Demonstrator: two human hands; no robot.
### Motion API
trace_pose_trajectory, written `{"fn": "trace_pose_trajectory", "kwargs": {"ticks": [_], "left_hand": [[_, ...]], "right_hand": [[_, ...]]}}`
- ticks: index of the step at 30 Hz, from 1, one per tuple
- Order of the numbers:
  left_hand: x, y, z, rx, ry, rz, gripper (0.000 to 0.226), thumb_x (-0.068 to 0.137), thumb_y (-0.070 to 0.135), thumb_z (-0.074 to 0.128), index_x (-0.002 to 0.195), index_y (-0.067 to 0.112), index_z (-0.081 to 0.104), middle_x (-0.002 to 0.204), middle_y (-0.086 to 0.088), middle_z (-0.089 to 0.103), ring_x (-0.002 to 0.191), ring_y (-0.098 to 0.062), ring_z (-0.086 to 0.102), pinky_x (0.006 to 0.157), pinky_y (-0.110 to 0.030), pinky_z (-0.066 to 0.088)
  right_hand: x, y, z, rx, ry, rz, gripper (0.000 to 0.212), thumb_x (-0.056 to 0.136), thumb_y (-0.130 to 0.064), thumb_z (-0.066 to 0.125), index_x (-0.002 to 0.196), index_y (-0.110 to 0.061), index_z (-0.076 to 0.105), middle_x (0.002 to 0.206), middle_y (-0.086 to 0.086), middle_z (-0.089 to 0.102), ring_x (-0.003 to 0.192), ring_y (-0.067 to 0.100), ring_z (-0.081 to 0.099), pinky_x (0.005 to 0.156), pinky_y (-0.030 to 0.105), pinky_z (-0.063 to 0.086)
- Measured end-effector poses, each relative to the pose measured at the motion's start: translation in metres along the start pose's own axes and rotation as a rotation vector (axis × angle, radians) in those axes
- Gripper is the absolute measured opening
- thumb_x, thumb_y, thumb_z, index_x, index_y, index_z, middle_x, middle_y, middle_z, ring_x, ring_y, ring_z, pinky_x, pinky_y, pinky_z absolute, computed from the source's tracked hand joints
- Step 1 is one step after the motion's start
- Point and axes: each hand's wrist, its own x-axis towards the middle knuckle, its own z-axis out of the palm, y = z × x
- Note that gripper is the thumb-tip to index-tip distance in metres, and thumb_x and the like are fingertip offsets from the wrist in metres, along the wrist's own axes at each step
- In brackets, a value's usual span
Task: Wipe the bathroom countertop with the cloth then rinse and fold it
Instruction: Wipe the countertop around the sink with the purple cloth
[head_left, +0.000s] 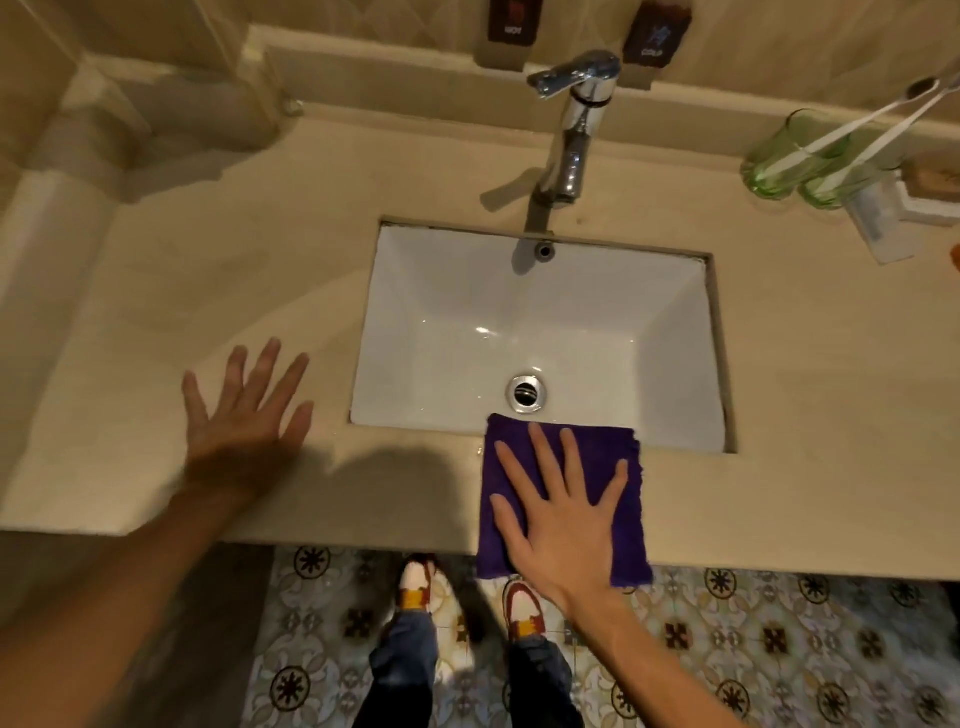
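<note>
Here my right hand (563, 525) presses flat, fingers spread, on the square purple terry cloth (621, 470). My left hand (244, 421) lies released, gripping nothing, on the smooth beige countertop (208, 270).

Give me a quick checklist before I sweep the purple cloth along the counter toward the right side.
1. Right hand flat on the purple cloth: ok, fingers spread and pressing.
2. Cloth fully on the countertop: not ok, its near edge overhangs the front and its far edge laps over the sink rim.
3. Left hand out of the way: ok, open, left of the sink.
4. Path to the right: ok near the front; green glasses with toothbrushes stand at the back right.
5. Faucet off: ok, no water seen running.
6. Cloth dampness: cannot tell.
</note>
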Motion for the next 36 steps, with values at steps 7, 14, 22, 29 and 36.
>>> {"fn": "trace_pose_trajectory", "kwargs": {"ticks": [7,14,22,29,36], "left_hand": [[0.0,-0.007,0.01,0.028,0.151,0.081,0.057,0.105,0.044,0.034,0.159,0.029,0.028,0.168,-0.006,0.022,0.152,-0.038,0.027,0.116,-0.071,0.012],[-0.004,-0.008,0.004,0.022,0.145,0.1,0.058,0.106,0.045,0.032,0.16,0.029,0.024,0.169,-0.006,0.021,0.155,-0.036,0.021,0.117,-0.069,0.013],[-0.001,-0.004,-0.007,-0.077,-0.071,-0.048,0.064,0.097,0.063,0.01,0.159,0.048,0.003,0.169,0.017,-0.007,0.158,-0.017,-0.006,0.118,-0.052,-0.02],[-0.003,0.001,-0.016,-0.04,-0.161,-0.072,0.064,0.096,0.066,0.005,0.157,0.05,-0.004,0.167,0.019,-0.013,0.156,-0.011,-0.014,0.112,-0.041,-0.031],[-0.005,0.003,-0.018,-0.049,-0.156,-0.073,0.063,0.097,0.067,0.005,0.157,0.051,-0.003,0.168,0.019,-0.011,0.157,-0.012,-0.012,0.11,-0.037,-0.035]], "right_hand": [[0.033,-0.166,-0.002,0.122,-0.023,-0.106,0.054,0.103,-0.059,0.028,0.155,-0.045,0.028,0.169,-0.003,0.016,0.157,0.03,0.007,0.108,0.082,0.004],[0.034,-0.172,-0.002,0.161,0.008,-0.109,0.051,0.103,-0.061,0.028,0.152,-0.049,0.032,0.168,-0.006,0.019,0.157,0.025,0.01,0.113,0.078,0.003],[0.009,-0.035,-0.005,0.051,-0.01,-0.067,0.054,0.101,-0.067,0.029,0.153,-0.056,0.022,0.169,-0.01,0.015,0.157,0.022,0.009,0.116,0.073,0.002],[-0.021,0.122,-0.02,-0.017,-0.045,0.132,0.055,0.1,-0.068,0.02,0.154,-0.057,0.017,0.169,-0.012,0.012,0.157,0.015,0.004,0.121,0.064,-0.003],[-0.032,0.209,-0.028,0.004,-0.024,0.145,0.059,0.101,-0.067,0.015,0.156,-0.047,0.022,0.17,-0.008,0.014,0.158,0.019,0.002,0.125,0.054,0.007]]}}
